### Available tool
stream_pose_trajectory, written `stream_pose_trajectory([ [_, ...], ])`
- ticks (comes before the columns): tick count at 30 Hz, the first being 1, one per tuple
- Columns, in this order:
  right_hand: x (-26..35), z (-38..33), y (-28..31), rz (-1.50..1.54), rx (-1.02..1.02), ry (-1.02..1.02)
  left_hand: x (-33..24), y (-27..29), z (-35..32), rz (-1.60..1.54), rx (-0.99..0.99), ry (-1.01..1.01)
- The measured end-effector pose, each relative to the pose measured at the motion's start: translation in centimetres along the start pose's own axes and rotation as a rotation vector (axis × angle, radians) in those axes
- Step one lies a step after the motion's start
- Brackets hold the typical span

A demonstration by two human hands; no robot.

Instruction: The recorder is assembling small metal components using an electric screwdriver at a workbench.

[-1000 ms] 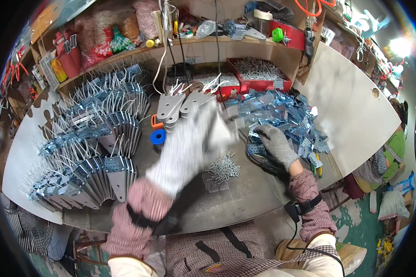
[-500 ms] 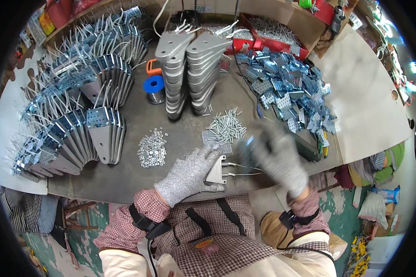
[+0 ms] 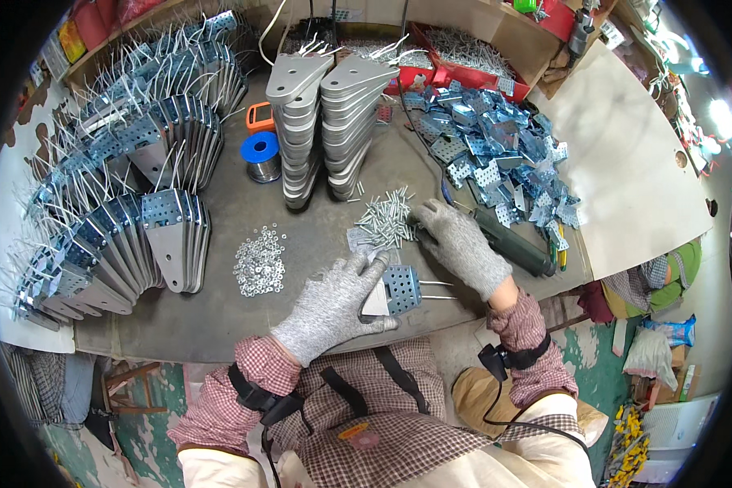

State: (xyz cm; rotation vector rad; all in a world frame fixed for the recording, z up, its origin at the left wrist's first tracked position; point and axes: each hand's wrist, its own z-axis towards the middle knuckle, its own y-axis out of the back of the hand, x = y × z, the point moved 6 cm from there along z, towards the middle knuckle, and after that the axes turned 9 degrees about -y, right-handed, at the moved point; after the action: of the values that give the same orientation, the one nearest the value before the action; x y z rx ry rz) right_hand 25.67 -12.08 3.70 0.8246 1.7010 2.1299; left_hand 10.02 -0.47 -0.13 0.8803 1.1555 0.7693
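Note:
My left hand (image 3: 333,307), in a grey knit glove, is closed on a flat grey tapered metal piece (image 3: 376,301) near the table's front edge. A blue-tinted perforated metal plate (image 3: 403,289) lies over its right end, and two white wires stick out to the right. My right hand (image 3: 466,250), gloved alike, has its bent fingertips at the right edge of a pile of screws (image 3: 386,218); what they pinch, if anything, is hidden. A pile of small nuts (image 3: 260,262) lies left of my left hand.
Two stacks of grey tapered pieces (image 3: 294,130) stand at the back. Rows of assembled pieces with wires (image 3: 171,236) fill the left. Blue-tinted plates (image 3: 496,154) are heaped at right, beside a dark green cylindrical tool (image 3: 516,244). A blue solder spool (image 3: 260,149) stands left of the stacks.
The perforated plate, blurred by my right hand before, now lies over the grey piece. My right hand has moved up and left to the screws. My left hand keeps its hold.

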Motion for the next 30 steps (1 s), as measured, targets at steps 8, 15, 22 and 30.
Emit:
stream_pose_trajectory([
  [8,-1.1,0.9,0.3,0.193,-0.088,-0.020,0.4,-0.5,0.0,-0.028,0.024,0.041],
  [15,-0.3,-3.5,-0.6,-0.017,-0.030,-0.061,0.4,-0.6,-0.1,-0.030,0.020,0.034],
  [22,2.7,-3.4,0.3,0.600,0.099,-0.136,0.2,-0.3,0.1,-0.050,0.028,0.054],
  [30,4.1,-3.6,-1.9,0.585,-0.006,-0.062,0.4,-0.6,0.0,-0.041,0.037,0.062],
])
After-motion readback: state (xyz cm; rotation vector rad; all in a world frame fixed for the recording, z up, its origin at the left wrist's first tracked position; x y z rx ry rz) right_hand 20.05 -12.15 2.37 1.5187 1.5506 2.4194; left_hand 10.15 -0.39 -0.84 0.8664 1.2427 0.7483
